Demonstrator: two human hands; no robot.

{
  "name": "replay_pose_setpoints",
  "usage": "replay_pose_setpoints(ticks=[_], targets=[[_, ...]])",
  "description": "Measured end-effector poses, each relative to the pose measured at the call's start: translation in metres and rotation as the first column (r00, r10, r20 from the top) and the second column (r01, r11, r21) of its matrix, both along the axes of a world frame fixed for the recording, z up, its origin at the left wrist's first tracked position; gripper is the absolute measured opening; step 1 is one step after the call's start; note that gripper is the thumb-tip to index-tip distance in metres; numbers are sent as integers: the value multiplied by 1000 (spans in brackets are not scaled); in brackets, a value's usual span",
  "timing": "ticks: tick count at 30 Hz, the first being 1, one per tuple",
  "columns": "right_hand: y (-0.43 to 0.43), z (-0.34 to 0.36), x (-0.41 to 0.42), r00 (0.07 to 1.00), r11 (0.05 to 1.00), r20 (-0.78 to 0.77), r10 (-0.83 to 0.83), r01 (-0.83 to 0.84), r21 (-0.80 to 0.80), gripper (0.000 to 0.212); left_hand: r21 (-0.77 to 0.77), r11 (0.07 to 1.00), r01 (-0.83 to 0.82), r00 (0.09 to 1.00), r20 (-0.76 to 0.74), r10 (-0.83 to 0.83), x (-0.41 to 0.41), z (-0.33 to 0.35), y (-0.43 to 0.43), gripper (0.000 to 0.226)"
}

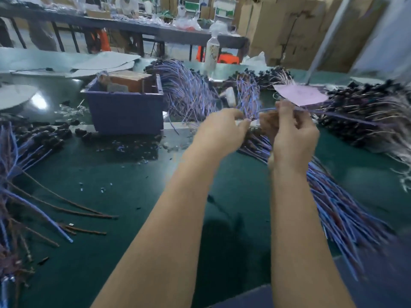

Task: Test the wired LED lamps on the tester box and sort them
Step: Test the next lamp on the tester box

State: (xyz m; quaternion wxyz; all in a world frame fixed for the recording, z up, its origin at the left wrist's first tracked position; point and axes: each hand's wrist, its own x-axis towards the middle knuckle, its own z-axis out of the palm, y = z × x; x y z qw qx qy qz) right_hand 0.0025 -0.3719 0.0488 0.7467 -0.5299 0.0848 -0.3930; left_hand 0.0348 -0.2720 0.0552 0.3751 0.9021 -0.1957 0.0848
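Green matting covers the workbench (133, 185), heaped with wired LED lamps (184, 90) whose blue and purple leads fan out at the left edge, behind a blue bin (126, 112) holding a brown box (129, 82), and in a thick pile (333, 203) under my right forearm. Both my hands are raised just above that pile, close together: my right hand (293, 134) has its fingers curled round one lamp lead (333, 115) that stretches away to the right, beneath a pink paper slip (300, 94). My left hand (220, 130), just beside it, pinches the near end of the same lead between thumb and fingertips, though blur hides the exact contact.
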Motion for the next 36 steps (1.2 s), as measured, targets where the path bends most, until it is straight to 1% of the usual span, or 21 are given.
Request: replay_pose_setpoints(ticks=[1,2,4,5,7,9,10,12,14,15,17,20,22,25,27,28,30,32,34,36], targets=[[-10,-1,-1,999,988,38,-4,-2,158,21,1,998,67,996,-63,-67,0,-6,-15,32],[-20,-4,-2,997,960,72,-13,-8,279,21,-63,989,136,982,-121,-143,0,-11,-31,30],[-36,-13,-5,994,900,100,-41,-7,436,22,-213,957,195,947,-214,-241,2,-19,-61,29],[-44,-18,-8,993,872,102,-62,4,490,22,-243,951,190,938,-240,-249,4,-24,-75,29],[-60,-32,-11,991,817,85,-107,39,575,23,-250,956,152,943,-252,-215,9,-34,-101,29],[-73,-47,-12,995,778,12,-101,72,623,25,-232,969,85,968,-211,-136,12,-44,-122,28],[-78,-54,-12,997,764,-47,-69,83,640,27,-223,973,54,979,-182,-96,14,-49,-131,27],[-86,-68,-10,985,753,-163,58,64,655,35,-196,980,16,987,-151,-46,18,-61,-145,24],[-90,-76,-9,935,810,-297,191,21,586,39,-145,989,3,984,-174,-28,24,-77,-154,24],[-91,-79,-8,913,841,-347,214,8,541,37,-113,994,0,982,-189,-22,28,-85,-156,24],[-91,-82,-4,903,870,-378,206,8,493,30,-62,998,-7,979,-202,-6,37,-99,-159,23],[-88,-81,2,906,880,-386,174,33,474,26,-20,1000,-17,978,-207,12,46,-105,-162,23],[-87,-80,5,896,890,-408,176,33,455,26,-61,998,-28,971,-241,12,51,-104,-161,21],[-81,-79,8,900,906,-399,176,11,424,22,-278,958,-71,960,-280,-10,50,-99,-149,13],[-69,-77,13,904,922,-395,163,3,387,18,-424,899,-112,966,-259,-2,46,-90,-134,4],[-60,-75,16,904,933,-393,171,-20,358,19,-487,864,-130,969,-246,8,45,-84,-123,6],[-35,-70,24,895,958,-396,206,-101,269,22,-589,791,-165,974,-224,36,42,-72,-95,8],[-5,-65,32,877,967,-411,248,-202,153,21,-671,709,-218,975,-187,123,38,-61,-58,9],[32,-62,39,843,942,-431,323,-332,56,18,-768,576,-281,954,-159,254,32,-53,-14,12],[74,-63,46,801,889,-467,374,-453,-66,16,-838,427,-340,907,-174,383,26,-47,34,16]])
